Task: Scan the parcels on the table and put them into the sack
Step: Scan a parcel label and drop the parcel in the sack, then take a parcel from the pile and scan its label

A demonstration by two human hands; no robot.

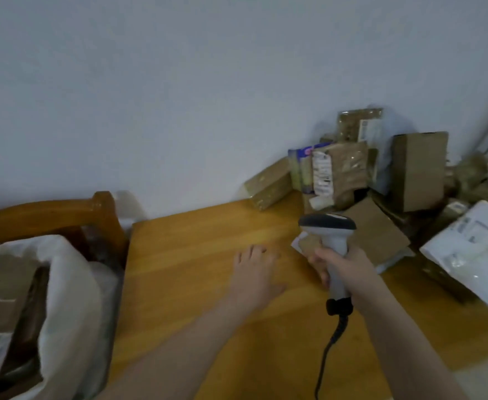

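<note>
My right hand (342, 268) grips the handle of a grey barcode scanner (330, 229), its head pointing away over a flat brown parcel (377, 230) on the wooden table (196, 246). My left hand (255, 272) hovers over the bare table with fingers spread, holding nothing. A pile of brown parcels (349, 168) leans against the wall at the back right. A white plastic mailer (479, 249) lies at the right edge. The white sack (69, 293) stands open at the lower left with parcels (3, 307) inside.
A wooden chair back (49, 212) stands behind the sack, left of the table. The scanner's black cable (327, 353) trails down toward the table's near edge. A grey wall (179, 96) runs along the table's far side.
</note>
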